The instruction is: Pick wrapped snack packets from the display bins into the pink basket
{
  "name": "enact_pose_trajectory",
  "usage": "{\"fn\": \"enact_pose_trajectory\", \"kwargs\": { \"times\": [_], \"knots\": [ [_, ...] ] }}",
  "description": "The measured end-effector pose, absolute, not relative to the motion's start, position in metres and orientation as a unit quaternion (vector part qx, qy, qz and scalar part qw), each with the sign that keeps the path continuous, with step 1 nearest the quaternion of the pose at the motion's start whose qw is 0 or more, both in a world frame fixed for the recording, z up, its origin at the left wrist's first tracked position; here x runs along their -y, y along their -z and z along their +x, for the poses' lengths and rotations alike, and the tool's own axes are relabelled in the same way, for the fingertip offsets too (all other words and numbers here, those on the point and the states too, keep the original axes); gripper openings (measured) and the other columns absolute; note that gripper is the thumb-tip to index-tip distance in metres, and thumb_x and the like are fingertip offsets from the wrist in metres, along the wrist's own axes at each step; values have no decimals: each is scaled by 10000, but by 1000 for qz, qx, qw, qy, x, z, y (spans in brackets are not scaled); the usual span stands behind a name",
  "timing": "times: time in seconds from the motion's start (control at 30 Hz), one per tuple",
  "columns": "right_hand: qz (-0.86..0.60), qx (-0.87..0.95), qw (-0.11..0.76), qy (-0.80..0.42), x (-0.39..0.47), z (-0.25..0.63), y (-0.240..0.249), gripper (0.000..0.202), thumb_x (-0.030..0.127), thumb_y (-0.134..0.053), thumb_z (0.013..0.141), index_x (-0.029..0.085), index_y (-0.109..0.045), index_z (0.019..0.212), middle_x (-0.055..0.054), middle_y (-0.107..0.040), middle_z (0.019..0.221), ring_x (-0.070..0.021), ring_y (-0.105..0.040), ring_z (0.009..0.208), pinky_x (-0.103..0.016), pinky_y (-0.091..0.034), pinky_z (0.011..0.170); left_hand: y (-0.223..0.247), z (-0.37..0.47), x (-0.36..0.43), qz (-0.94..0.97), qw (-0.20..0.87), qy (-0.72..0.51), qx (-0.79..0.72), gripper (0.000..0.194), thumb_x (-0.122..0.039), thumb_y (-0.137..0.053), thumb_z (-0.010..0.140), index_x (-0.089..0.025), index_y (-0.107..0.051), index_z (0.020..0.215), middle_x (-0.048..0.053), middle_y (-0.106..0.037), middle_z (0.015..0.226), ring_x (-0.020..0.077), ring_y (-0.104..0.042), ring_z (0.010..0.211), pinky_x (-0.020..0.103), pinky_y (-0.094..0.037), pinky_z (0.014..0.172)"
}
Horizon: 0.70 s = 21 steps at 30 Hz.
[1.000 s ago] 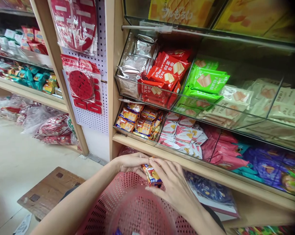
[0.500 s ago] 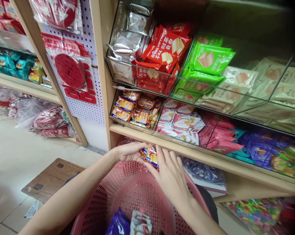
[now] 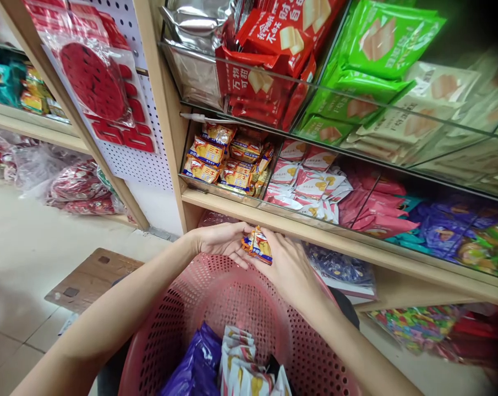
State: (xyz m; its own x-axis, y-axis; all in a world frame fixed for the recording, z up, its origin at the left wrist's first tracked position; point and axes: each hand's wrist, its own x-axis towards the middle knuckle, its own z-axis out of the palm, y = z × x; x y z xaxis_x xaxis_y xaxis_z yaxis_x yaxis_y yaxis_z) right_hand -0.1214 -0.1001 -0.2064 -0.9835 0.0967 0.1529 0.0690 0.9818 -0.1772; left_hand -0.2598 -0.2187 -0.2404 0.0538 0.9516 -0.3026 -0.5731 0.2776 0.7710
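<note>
Small biscuit packets (image 3: 257, 245) in yellow, orange and blue wrappers are held together between both hands, above the far rim of a pink perforated plastic basket (image 3: 269, 308). My left hand (image 3: 222, 241) closes on their left end with thumb and fingers. My right hand (image 3: 288, 264) grips the right side, its fingers partly hiding the wrappers. Inside the basket lie purple packets (image 3: 195, 363) and a row of white packets (image 3: 242, 363). Matching yellow and blue packets (image 3: 224, 159) fill a clear shelf bin just beyond the hands.
To that bin's right sit white-and-pink packets (image 3: 318, 184), pink packets (image 3: 376, 212) and purple ones (image 3: 442, 231). Red packets (image 3: 273, 71) and green packets (image 3: 368, 66) fill the upper bins. The wooden shelf edge (image 3: 249, 206) runs close past the hands. Flattened cardboard (image 3: 92, 278) lies on the floor.
My view has shifted, so the shelves appear higher and nearer and more of the basket's contents shows. The held packets have tilted slightly between my hands; both hands stay on them.
</note>
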Motion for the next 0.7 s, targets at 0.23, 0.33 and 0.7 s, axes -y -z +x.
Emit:
{"fn": "enact_pose_trajectory", "kwargs": {
  "times": [0.23, 0.33, 0.7],
  "knots": [
    [-42, 986, 75, -142, 97, -118, 208, 456, 292, -535, 778, 197, -436, 1213, -99, -615, 1092, -247, -574, 976, -388, -438, 805, 240, -259, 218, 276, 700, -500, -429, 419, -411, -334, 855, -159, -552, 1110, 74, -670, 998, 174, -623, 871, 333, -434, 827],
    [-45, 983, 82, -156, 94, -114, 211, 466, 276, -536, 768, 199, -438, 1217, -89, -616, 1101, -241, -568, 991, -385, -437, 818, 239, -258, 218, 292, 698, -479, -445, 516, -537, -318, 848, -171, -543, 1133, 89, -649, 1057, 186, -613, 905, 323, -422, 819],
    [-89, 978, -112, -149, 70, -48, 270, 541, 227, -554, 736, 220, -432, 1263, -65, -591, 1167, -258, -504, 1074, -378, -359, 894, 246, -258, 219, 291, 612, -488, -550, 642, -602, -428, 797, -183, -406, 1283, 121, -657, 1040, 190, -606, 924, 332, -381, 827]
  ]
}}
